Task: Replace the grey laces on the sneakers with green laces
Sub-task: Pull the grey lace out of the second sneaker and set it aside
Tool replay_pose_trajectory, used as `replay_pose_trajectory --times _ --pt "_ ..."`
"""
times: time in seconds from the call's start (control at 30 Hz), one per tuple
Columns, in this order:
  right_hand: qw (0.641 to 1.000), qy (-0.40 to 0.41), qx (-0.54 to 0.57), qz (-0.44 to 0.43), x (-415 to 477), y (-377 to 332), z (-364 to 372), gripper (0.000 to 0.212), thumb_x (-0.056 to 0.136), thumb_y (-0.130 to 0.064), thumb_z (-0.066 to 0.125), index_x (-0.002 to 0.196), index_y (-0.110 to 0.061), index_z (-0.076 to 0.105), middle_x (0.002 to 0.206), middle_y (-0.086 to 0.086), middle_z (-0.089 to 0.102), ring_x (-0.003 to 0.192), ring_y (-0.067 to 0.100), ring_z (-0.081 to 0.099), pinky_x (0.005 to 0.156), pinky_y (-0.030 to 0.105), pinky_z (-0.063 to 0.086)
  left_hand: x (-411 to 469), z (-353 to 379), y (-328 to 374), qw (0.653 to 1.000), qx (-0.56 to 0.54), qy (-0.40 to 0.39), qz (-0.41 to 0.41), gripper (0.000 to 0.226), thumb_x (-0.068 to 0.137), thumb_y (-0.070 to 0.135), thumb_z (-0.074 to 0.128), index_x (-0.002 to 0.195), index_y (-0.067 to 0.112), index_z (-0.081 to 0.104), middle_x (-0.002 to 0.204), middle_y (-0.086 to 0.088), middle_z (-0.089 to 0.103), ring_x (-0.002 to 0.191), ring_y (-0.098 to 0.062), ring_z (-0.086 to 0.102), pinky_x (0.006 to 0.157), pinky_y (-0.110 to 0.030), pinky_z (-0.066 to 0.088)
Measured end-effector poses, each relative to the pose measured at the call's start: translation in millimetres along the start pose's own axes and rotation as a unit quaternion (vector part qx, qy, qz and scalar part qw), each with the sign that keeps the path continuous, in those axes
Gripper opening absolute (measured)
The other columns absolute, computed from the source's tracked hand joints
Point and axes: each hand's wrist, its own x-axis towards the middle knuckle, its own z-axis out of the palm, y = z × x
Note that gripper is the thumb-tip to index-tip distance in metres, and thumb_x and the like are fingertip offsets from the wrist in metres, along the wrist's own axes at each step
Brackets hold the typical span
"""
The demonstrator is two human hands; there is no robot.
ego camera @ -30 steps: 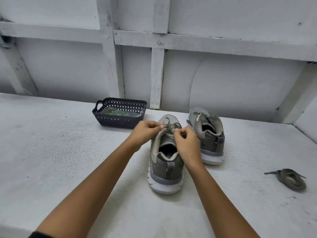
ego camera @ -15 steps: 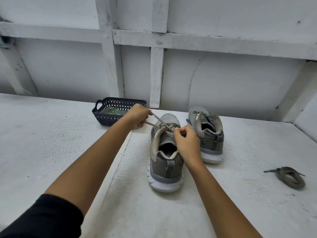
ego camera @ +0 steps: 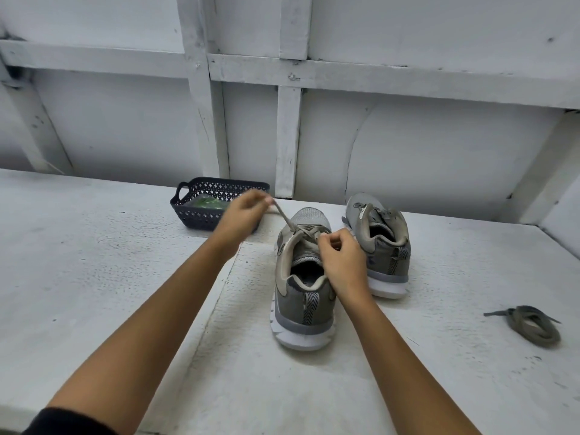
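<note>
The left fingers [ego camera: 263, 201] were pinched on the free end of the grey lace [ego camera: 284, 218], which ran taut down and right to the top eyelets of the near sneaker [ego camera: 303, 299] at mid-frame. The left hand [ego camera: 243, 215] was blurred, so how tightly it gripped could not be told beyond that pinch. The right fingers [ego camera: 336, 239] were curled at the tongue, pinching the lace crossing there, and the right hand [ego camera: 342, 263] rested against the collar. The far sneaker [ego camera: 381, 246], just right and behind, showed no lace, and a loose lace [ego camera: 532, 324] lay coiled at the lower right of the table [ego camera: 94, 277]. The green laces [ego camera: 205, 203] sat in the basket [ego camera: 196, 219] behind the left hand, untouched. To unthread cleanly, the pull would probably best follow the line of the eyelet while the right hand steadied the shoe and slackened the next crossing. Against a second before, when both hands met at the eyelets, the left hand had drawn up and left across the basket and more lace had come free; the right hand had hardly moved.
</note>
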Motion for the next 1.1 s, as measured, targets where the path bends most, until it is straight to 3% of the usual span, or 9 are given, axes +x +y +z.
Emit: replay_pose_trajectory --times 0.1,0.17,0.27,0.37,0.5,0.67,0.83,0.97,1.1 --pt "1.000 0.001 0.001 -0.002 0.0 0.6 -1.3 0.020 0.088 -0.029 0.053 0.070 -0.024 0.049 0.088 0.004 0.064 0.085 0.022 0.058 0.077 0.036 0.046 10.3 -16.6 3.9 0.982 -0.146 0.117 -0.010 0.017 0.096 0.010 0.047 0.082 0.011 0.057 0.081 0.000 0.060 0.079 -0.014 0.059 0.083 -0.037 0.049" --pt "1.000 0.002 -0.001 -0.002 -0.2 1.4 -1.4 0.020 0.088 -0.030 0.053 0.069 -0.025 0.048 0.089 0.004 0.064 0.085 0.022 0.058 0.077 0.036 0.046 11.4 -18.2 5.6 0.978 -0.174 0.114 -0.018 0.016 0.098 0.008 0.041 0.085 0.007 0.051 0.066 0.000 0.062 0.061 -0.013 0.063 0.075 -0.037 0.054" --pt "1.000 0.001 -0.004 0.000 -0.3 1.4 -1.4 0.020 0.088 -0.030 0.053 0.069 -0.025 0.048 0.089 0.005 0.064 0.085 0.021 0.058 0.076 0.035 0.045 4.2 -5.7 8.9 0.998 -0.047 0.016 -0.049 0.028 0.101 0.028 0.039 0.086 0.010 0.054 0.059 -0.001 0.061 0.049 -0.013 0.058 0.058 -0.029 0.050" --pt "1.000 0.002 0.000 0.004 -0.4 1.3 -2.0 0.020 0.088 -0.029 0.053 0.070 -0.023 0.050 0.088 0.004 0.063 0.084 0.021 0.058 0.075 0.034 0.045 -3.0 11.4 6.1 0.973 0.186 -0.127 -0.051 0.047 0.096 0.047 0.040 0.090 0.007 0.065 0.076 -0.002 0.064 0.065 -0.012 0.059 0.066 -0.025 0.048" --pt "1.000 0.004 0.000 0.002 -0.3 0.9 -1.5 0.021 0.088 -0.028 0.054 0.069 -0.023 0.049 0.086 0.003 0.063 0.083 0.021 0.058 0.075 0.033 0.044 -3.1 20.9 1.4 0.965 0.222 -0.138 -0.035 0.031 0.092 0.039 0.056 0.076 0.013 0.061 0.072 0.001 0.058 0.069 -0.012 0.053 0.067 -0.026 0.040" --pt "1.000 -0.003 -0.003 -0.001 0.1 0.6 -2.2 0.020 0.088 -0.028 0.053 0.069 -0.023 0.049 0.087 0.004 0.063 0.084 0.021 0.057 0.075 0.034 0.044 -2.5 22.2 2.5 0.983 0.165 -0.082 -0.025 0.018 0.094 0.020 0.056 0.077 0.014 0.060 0.074 -0.001 0.059 0.070 -0.012 0.052 0.063 -0.024 0.039" --pt "1.000 -0.017 -0.017 0.001 0.7 -1.3 -5.9 0.020 0.089 -0.028 0.052 0.070 -0.022 0.049 0.085 0.001 0.062 0.083 0.020 0.057 0.077 0.034 0.044 5.7 -1.0 1.5 0.994 0.048 0.073 -0.062 0.016 0.096 0.015 0.049 0.081 0.014 0.055 0.081 -0.004 0.059 0.073 -0.016 0.053 0.065 -0.026 0.043" --pt "0.994 -0.039 -0.089 -0.041 12.4 -8.9 -16.2 0.024 0.095 -0.024 0.046 0.077 -0.012 0.056 0.077 0.003 0.058 0.077 0.022 0.052 0.066 0.030 0.036 8.6 -27.6 -8.3 0.941 0.326 0.085 -0.038 0.011 0.090 0.009 0.049 0.099 0.012 0.054 0.092 -0.006 0.058 0.074 -0.018 0.053 0.062 -0.029 0.046" --pt "0.953 -0.094 -0.257 -0.126 50.7 -13.4 -26.4 0.022 0.094 -0.018 0.051 0.109 -0.011 0.065 0.108 0.010 0.065 0.101 0.025 0.059 0.088 0.034 0.044 11.9 -27.8 -13.6 0.877 0.471 -0.074 -0.056 0.062 0.081 -0.002 0.047 0.133 0.031 0.044 0.140 -0.013 0.034 0.128 -0.034 0.036 0.106 -0.053 0.036"
